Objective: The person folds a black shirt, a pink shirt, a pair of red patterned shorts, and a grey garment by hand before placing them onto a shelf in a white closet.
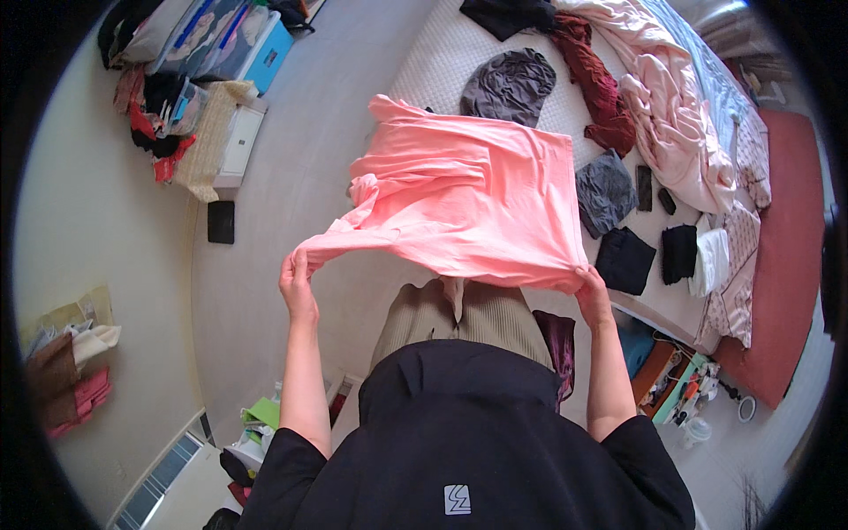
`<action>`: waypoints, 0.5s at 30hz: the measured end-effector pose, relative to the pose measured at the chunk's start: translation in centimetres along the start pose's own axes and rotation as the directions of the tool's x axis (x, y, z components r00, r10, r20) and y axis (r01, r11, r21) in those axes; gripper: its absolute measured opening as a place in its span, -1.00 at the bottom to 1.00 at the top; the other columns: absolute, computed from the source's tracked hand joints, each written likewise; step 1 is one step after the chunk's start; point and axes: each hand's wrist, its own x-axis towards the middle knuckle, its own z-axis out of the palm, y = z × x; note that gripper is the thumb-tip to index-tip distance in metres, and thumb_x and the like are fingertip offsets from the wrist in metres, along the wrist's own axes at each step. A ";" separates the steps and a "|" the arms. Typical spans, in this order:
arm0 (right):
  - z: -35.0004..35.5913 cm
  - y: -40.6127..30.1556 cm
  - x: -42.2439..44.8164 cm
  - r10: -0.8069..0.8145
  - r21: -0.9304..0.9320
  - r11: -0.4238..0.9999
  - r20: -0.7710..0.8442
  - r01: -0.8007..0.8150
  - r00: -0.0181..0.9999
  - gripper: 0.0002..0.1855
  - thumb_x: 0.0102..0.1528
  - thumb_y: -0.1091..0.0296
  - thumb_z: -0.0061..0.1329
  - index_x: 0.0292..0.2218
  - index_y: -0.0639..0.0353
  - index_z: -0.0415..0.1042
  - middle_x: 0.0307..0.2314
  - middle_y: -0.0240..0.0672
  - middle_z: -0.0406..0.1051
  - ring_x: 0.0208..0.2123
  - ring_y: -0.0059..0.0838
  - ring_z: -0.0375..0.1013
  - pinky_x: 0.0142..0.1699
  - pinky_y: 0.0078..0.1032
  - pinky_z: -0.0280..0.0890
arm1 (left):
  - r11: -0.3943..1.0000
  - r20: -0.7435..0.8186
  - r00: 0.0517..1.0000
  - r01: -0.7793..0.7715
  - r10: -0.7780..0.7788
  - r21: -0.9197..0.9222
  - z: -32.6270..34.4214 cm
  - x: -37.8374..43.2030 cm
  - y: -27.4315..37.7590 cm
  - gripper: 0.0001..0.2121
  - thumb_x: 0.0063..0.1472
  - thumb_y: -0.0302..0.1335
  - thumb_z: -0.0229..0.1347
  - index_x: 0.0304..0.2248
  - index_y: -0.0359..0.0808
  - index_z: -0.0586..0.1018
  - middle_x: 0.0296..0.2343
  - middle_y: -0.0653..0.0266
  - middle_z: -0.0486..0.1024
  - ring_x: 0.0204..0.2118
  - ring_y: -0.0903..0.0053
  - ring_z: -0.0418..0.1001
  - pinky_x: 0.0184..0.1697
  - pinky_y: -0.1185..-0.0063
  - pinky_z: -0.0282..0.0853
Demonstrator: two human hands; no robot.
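Observation:
A pink knit garment [464, 192], probably a shirt, is stretched out in front of me, its far part lying over the edge of the bed. My left hand [299, 281] grips its near left corner, which is bunched. At the near right corner, my right hand [591, 291] pinches the fabric. Folds run across the garment's middle, and its left side is crumpled. Just right of it on the bed lies a crumpled dark grey cloth [605, 192], with a folded black cloth [626, 260] nearer to my right hand.
The white quilted mattress [430, 66] holds a dark cap-shaped cloth [509, 86], a dark red garment [593, 86], a pale pink blanket [676, 126], a phone-like black object [644, 188] and a folded white cloth [709, 263]. A white cabinet [242, 142] stands left; an open drawer-like box [662, 374] sits right.

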 end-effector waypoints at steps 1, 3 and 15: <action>2.1 -0.9 -0.9 -0.077 0.126 0.990 0.062 0.068 0.995 -0.63 0.05 0.27 -0.11 -0.11 0.21 0.35 -0.19 -0.40 0.40 -0.15 -0.55 0.37 -0.04 -0.55 0.22 | 1.000 0.002 1.000 -0.006 0.006 0.005 -0.4 -0.2 0.0 -0.77 0.26 -0.32 -0.02 -0.27 -0.34 0.46 -0.35 0.33 0.47 -0.31 0.65 0.41 -0.20 0.63 0.32; 3.7 -1.4 -2.4 -0.127 0.172 0.978 0.021 0.122 0.992 -0.61 0.03 0.25 -0.15 -0.11 0.21 0.35 -0.18 -0.38 0.40 -0.14 -0.52 0.37 0.00 -0.53 0.21 | 1.000 0.006 1.000 0.007 -0.007 0.017 -0.9 -0.3 -0.1 -0.78 0.25 -0.32 -0.01 -0.28 -0.33 0.46 -0.36 0.34 0.48 -0.34 0.66 0.42 -0.23 0.64 0.33; 4.5 -5.3 -0.7 -0.120 0.476 0.879 0.231 -0.004 0.966 -0.61 0.19 0.26 -0.22 0.01 0.22 0.23 -0.07 -0.31 0.30 -0.02 -0.48 0.28 0.03 -0.51 0.25 | 0.996 -0.005 0.999 -0.051 0.051 0.069 1.8 0.5 3.4 -0.78 0.24 -0.30 0.01 -0.30 -0.31 0.49 -0.41 0.37 0.48 -0.41 0.71 0.41 -0.33 0.67 0.34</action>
